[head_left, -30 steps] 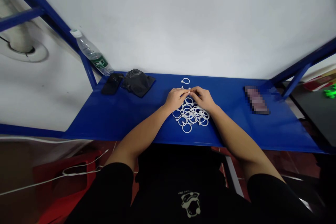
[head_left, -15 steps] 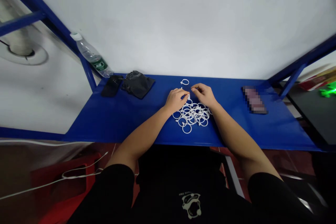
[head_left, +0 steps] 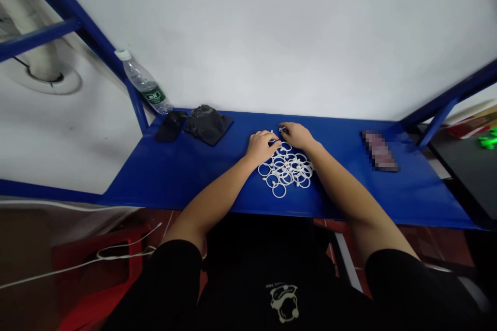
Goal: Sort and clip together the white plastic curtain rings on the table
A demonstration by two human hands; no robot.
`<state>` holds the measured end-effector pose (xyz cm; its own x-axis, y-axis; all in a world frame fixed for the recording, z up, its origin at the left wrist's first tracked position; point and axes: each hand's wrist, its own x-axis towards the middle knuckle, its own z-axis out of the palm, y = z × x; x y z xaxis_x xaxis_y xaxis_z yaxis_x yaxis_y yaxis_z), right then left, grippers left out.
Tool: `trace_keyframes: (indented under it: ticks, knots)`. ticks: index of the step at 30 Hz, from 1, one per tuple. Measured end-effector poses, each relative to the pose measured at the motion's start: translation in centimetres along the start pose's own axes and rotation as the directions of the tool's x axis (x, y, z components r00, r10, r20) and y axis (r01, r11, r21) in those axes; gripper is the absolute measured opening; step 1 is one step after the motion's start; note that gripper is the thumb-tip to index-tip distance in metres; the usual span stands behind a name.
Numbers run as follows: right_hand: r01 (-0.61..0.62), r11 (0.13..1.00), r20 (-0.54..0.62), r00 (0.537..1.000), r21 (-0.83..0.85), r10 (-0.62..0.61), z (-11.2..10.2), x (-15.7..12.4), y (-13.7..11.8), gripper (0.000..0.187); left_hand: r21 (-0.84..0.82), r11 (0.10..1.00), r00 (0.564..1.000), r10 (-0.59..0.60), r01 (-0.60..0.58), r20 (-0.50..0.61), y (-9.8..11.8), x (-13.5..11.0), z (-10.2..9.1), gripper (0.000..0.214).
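Observation:
A pile of white plastic curtain rings (head_left: 279, 190), each with a small knob or eyelet, lies on the blue tabletop between my forearms. My left hand (head_left: 262, 147) rests at the back left of the pile, palm down, thumb and fingers a little apart. Part of a white ring shows beside its fingertips; whether they touch it is unclear. Just behind the pile, my right hand (head_left: 296, 135) has its fingers bent around a small white piece, apparently a ring, mostly hidden by the fingers.
A plastic bottle (head_left: 151, 90) leans at the back left, near a black phone-like object (head_left: 170, 126) and a dark drawstring pouch (head_left: 209, 125). On the right lies a pixelated flat object (head_left: 379, 151). A blue frame (head_left: 446, 106) and white wall bound the table (head_left: 155, 176).
My right hand has moved back and left onto the lone ring behind the pile. The white piece at my left fingertips has gone, and those fingers have loosened. The view has shifted slightly.

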<state>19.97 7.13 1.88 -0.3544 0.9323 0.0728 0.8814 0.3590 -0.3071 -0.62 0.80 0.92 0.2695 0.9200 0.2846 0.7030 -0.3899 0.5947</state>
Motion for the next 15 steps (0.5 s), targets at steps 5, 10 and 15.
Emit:
trace_keyframes:
  ticks: [5,10,15]
  knots:
    - [-0.001,0.999,-0.059,0.998,0.041,0.004,-1.1,-2.7,0.3,0.028,-0.006,1.0,1.0,-0.028,0.028,-0.006,-0.1,0.1,-0.1,0.016]
    - [0.11,0.939,-0.224,0.974,0.325,-0.037,-2.4,-5.4,0.2,0.027,0.043,0.999,1.0,-0.022,0.023,-0.013,0.3,-0.1,-0.5,0.025]
    - [0.122,0.928,-0.289,0.957,0.352,-0.016,-2.8,-6.6,0.4,0.023,0.1,0.994,0.997,-0.053,0.047,0.058,0.1,-0.2,-0.5,0.035]
